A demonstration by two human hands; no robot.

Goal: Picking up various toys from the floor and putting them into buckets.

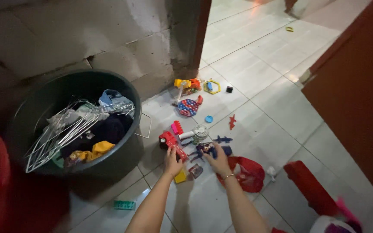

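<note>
The scene is dim — the brightest light falls through the doorway (255, 39) at the top onto pale floor tiles (260, 82). The black tub (121, 159) and lower-left corner sink into shadow — edges look soft, slightly blurred and grainy.

Left of frame: large dark round plastic tub (121, 162) stuffed with clothes and a bundle of white wire hangers (65, 131). Upper centre on the tiled floor: blue-and-red round pop toy (188, 107), yellow hexagon ring (212, 86), small black cube (229, 89), blue bottle cap (209, 119). Bottom left: small green rectangular piece (124, 205). Right edge: dark red door (355, 90).
</note>
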